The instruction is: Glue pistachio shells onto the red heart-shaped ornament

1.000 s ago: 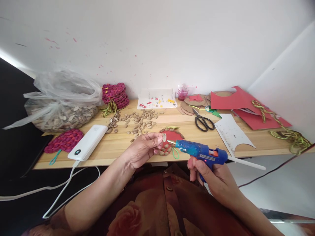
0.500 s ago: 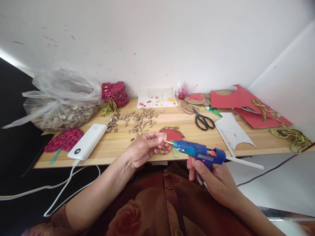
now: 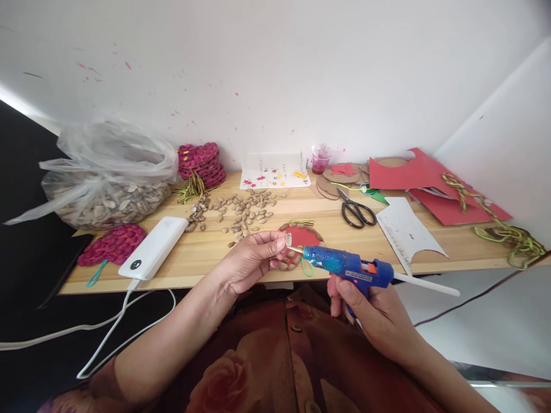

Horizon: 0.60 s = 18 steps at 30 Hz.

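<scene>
Between thumb and fingertips, my left hand (image 3: 253, 261) pinches a small nutshell half (image 3: 288, 238), pistachio-like in form. My right hand (image 3: 370, 312) is wrapped round the handle of a blue hot glue gun (image 3: 348, 266), whose nozzle points left at the shell, very close to it. A white glue stick (image 3: 426, 284) juts from the gun's back end. Behind the nozzle and left fingers lies a red disc (image 3: 306, 236) with nutshells round its edge, partly hidden. A green cord loop (image 3: 307, 267) sticks out at its near side.
Loose nutshells (image 3: 247, 212) lie beyond my left hand. A plastic bag of shells (image 3: 112, 206), a white power bank (image 3: 154, 248) and a purple-covered disc (image 3: 112, 243) are at left. Scissors (image 3: 356, 209), cut white card (image 3: 408, 232) and red card (image 3: 456, 198) lie at right.
Both hands stay almost still. The glue gun has shifted very slightly, and its nozzle remains close to the pinched shell.
</scene>
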Each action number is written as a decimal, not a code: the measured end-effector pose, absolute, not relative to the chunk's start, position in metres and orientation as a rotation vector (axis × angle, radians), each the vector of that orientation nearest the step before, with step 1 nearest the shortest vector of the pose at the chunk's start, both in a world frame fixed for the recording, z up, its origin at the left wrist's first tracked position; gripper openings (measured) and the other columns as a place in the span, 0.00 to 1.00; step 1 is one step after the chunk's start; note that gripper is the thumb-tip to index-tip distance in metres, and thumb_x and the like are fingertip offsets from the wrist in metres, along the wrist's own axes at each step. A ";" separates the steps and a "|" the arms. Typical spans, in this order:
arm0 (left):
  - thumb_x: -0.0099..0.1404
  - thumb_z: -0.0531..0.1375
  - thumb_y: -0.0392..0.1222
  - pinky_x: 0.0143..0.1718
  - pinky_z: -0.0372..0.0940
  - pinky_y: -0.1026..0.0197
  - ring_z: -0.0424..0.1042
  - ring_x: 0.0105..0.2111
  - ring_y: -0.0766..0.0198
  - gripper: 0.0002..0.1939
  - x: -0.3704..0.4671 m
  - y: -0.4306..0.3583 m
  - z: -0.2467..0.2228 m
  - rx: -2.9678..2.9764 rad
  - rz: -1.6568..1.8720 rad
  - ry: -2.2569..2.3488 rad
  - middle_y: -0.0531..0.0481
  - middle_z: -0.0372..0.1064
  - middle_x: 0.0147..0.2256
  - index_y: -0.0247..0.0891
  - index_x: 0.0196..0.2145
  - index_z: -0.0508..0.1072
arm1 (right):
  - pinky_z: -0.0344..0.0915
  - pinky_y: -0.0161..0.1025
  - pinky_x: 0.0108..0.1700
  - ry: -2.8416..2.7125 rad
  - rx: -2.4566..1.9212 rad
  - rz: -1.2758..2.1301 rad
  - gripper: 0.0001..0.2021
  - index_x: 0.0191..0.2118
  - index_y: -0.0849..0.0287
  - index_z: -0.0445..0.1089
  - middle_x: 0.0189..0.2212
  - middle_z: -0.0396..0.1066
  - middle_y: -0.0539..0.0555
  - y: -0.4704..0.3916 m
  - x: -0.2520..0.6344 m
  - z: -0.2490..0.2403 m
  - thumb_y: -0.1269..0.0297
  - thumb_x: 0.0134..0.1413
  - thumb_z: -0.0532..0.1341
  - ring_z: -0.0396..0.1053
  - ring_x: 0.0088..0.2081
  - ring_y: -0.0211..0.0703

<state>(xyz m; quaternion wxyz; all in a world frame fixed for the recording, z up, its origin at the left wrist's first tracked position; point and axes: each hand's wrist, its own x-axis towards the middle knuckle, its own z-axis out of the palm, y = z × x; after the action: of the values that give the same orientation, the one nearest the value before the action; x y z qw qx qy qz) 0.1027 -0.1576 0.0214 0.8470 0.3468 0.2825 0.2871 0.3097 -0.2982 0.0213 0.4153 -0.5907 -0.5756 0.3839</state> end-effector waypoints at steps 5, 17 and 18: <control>0.51 0.76 0.41 0.23 0.55 0.70 0.68 0.24 0.70 0.15 0.103 -0.158 0.023 0.730 0.617 0.601 0.50 0.68 0.23 0.31 0.25 0.75 | 0.62 0.36 0.22 -1.444 -1.490 0.967 0.21 0.31 0.56 0.74 0.24 0.73 0.53 -0.299 0.312 0.019 0.49 0.68 0.54 0.65 0.20 0.37; 0.51 0.77 0.40 0.23 0.54 0.71 0.67 0.23 0.71 0.15 0.102 -0.157 0.022 0.721 0.614 0.597 0.50 0.68 0.23 0.31 0.25 0.76 | 0.63 0.37 0.22 -1.441 -1.495 0.964 0.20 0.32 0.56 0.74 0.25 0.73 0.53 -0.298 0.312 0.017 0.49 0.68 0.54 0.64 0.21 0.38; 0.51 0.77 0.40 0.23 0.54 0.71 0.67 0.23 0.71 0.14 0.102 -0.158 0.022 0.720 0.612 0.596 0.50 0.69 0.23 0.31 0.25 0.76 | 0.63 0.37 0.22 -1.438 -1.495 0.969 0.20 0.32 0.56 0.74 0.25 0.73 0.53 -0.298 0.312 0.017 0.49 0.68 0.54 0.65 0.21 0.38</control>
<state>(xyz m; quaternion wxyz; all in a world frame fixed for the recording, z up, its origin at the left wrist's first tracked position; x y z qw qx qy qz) 0.1024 -0.1575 0.0220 0.8480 0.3416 0.2827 0.2901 0.3123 -0.2981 0.0168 0.4135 -0.5946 -0.5718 0.3854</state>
